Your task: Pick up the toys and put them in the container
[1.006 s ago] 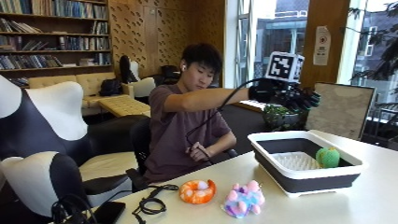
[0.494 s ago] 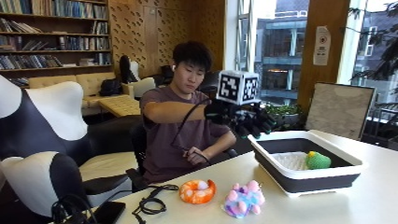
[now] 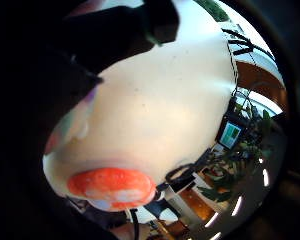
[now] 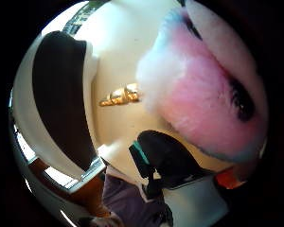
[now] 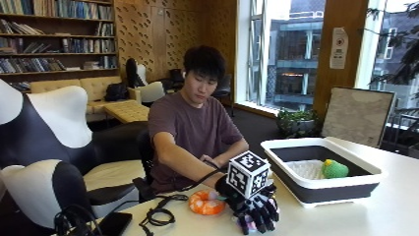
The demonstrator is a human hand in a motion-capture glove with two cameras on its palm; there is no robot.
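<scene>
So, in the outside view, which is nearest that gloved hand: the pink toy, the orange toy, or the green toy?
1. Pink toy, directly under the gloved right hand.
2. Orange toy, just beside it on the table.
3. Green toy, inside the container.

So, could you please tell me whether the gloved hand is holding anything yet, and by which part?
It cannot be told. The right hand is down over the pink plush toy, fingers spread across its top, but no closed grip is visible.
</scene>
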